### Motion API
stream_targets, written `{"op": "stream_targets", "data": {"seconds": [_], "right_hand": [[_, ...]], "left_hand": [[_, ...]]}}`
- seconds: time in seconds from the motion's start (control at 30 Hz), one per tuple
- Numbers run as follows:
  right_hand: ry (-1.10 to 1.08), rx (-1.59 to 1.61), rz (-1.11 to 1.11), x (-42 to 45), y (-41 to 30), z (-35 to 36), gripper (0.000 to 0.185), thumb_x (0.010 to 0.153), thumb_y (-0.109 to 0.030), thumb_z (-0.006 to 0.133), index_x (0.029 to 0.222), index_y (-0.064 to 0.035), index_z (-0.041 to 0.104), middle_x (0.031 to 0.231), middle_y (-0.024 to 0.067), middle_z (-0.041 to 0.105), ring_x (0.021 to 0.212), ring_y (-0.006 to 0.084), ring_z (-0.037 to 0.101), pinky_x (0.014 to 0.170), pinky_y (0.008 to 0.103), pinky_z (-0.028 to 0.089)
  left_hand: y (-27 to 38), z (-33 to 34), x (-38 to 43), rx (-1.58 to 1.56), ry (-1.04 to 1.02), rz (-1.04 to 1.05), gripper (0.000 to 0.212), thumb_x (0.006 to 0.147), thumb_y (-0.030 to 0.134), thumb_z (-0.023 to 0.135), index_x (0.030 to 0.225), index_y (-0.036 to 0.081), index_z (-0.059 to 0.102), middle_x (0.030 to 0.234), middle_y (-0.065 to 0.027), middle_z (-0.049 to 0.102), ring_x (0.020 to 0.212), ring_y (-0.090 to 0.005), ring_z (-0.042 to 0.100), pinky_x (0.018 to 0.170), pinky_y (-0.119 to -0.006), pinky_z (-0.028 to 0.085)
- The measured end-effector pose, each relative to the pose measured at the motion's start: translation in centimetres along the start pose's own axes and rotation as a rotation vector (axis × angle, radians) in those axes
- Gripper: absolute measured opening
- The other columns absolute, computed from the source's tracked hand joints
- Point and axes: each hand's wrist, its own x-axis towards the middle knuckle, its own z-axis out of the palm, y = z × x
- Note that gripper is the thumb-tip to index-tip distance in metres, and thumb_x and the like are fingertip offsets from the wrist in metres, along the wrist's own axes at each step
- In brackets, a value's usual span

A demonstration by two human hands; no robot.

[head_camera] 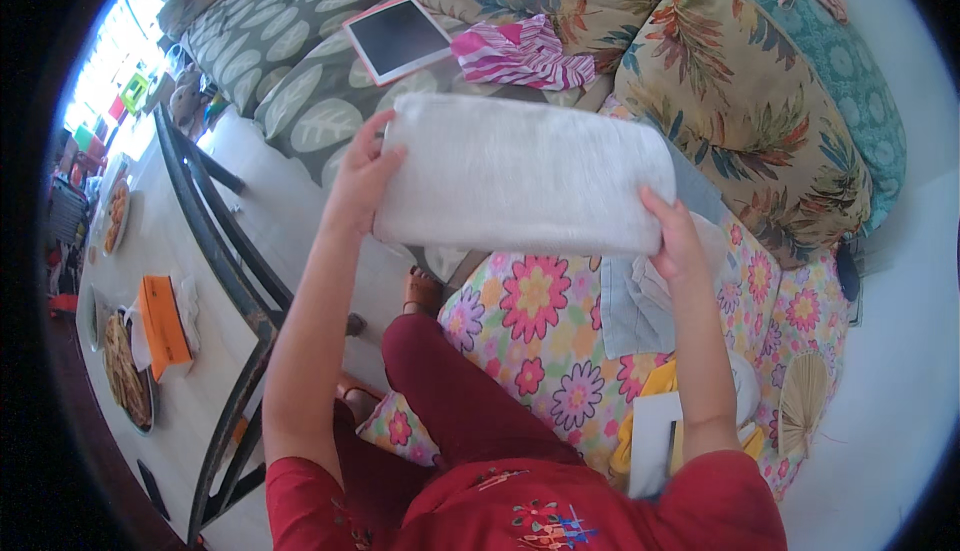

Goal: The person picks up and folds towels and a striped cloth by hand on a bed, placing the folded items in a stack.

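Note:
A white folded cloth [525,176], shaped as a wide rectangle, is held up in front of me between both hands. At its left end my left hand [367,176] grips the edge, thumb on the near face and fingers partly behind. My right hand [671,236] pinches the lower right corner, its thumb on the front and the other fingers mostly hidden. Below and behind the cloth lies a flowered sofa cover [536,296], with a grey-blue cloth [637,318] on it under my right forearm.
A tablet [400,39] and a pink striped garment [521,55] lie on the leaf-patterned sofa beyond. To the left stands a black-edged table [217,356] with food dishes and an orange box [163,326]. Patterned cushions [735,115] and a woven hand fan [802,401] are at right.

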Motion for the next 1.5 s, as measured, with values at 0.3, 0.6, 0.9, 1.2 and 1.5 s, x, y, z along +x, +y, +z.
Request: {"op": "stream_targets", "data": {"seconds": [0.3,0.6,0.9,1.2,1.5], "right_hand": [[0.338,-0.644,-0.228,9.2,7.7,-5.3,0.038,0.084,-0.025,0.06,0.114,-0.0023,0.052,0.103,0.0071,0.061,0.091,0.0169,0.058,0.076,0.0284,0.045],[0.34,-1.825,-0.5,-6.8,5.1,-11.7,0.062,0.062,-0.024,0.074,0.118,-0.0117,0.05,0.132,0.0087,0.038,0.122,0.0289,0.034,0.1,0.0407,0.029],[0.529,-1.264,-0.758,-6.1,7.7,-18.2,0.073,0.069,-0.036,0.072,0.126,-0.0039,0.041,0.135,0.0217,0.031,0.124,0.0323,0.031,0.098,0.0441,0.031],[0.519,-0.267,-0.196,-6.8,5.6,-21.4,0.052,0.076,-0.025,0.067,0.117,-0.0005,0.049,0.107,0.0146,0.058,0.092,0.0259,0.058,0.081,0.0353,0.046],[0.059,0.34,-0.089,-16.0,-2.4,-1.9,0.029,0.083,-0.018,0.059,0.107,-0.0045,0.051,0.093,0.0071,0.058,0.082,0.019,0.06,0.071,0.035,0.052]], "left_hand": [[-8.8,-5.0,2.8,0.302,0.322,-0.055,0.038,0.083,0.017,0.056,0.117,0.0,0.051,0.091,-0.0076,0.06,0.074,-0.0121,0.056,0.063,-0.024,0.044],[-12.0,5.1,-10.9,0.153,-0.003,-0.189,0.015,0.084,0.004,0.054,0.098,-0.001,0.058,0.084,-0.0058,0.062,0.069,-0.0093,0.057,0.062,-0.022,0.045],[-10.2,8.8,-17.0,0.465,-0.224,-0.188,0.017,0.082,0.007,0.055,0.094,-0.003,0.061,0.076,-0.0095,0.065,0.071,-0.0133,0.062,0.064,-0.026,0.048],[-9.7,10.8,-19.9,0.397,-0.287,-0.189,0.017,0.082,0.008,0.056,0.093,-0.005,0.06,0.074,-0.0096,0.064,0.072,-0.0144,0.063,0.064,-0.026,0.049],[0.1,20.3,-22.6,0.566,-0.281,0.504,0.082,0.063,0.011,0.073,0.133,0.002,0.031,0.122,-0.0194,0.046,0.109,-0.0329,0.046,0.094,-0.043,0.036]]}}
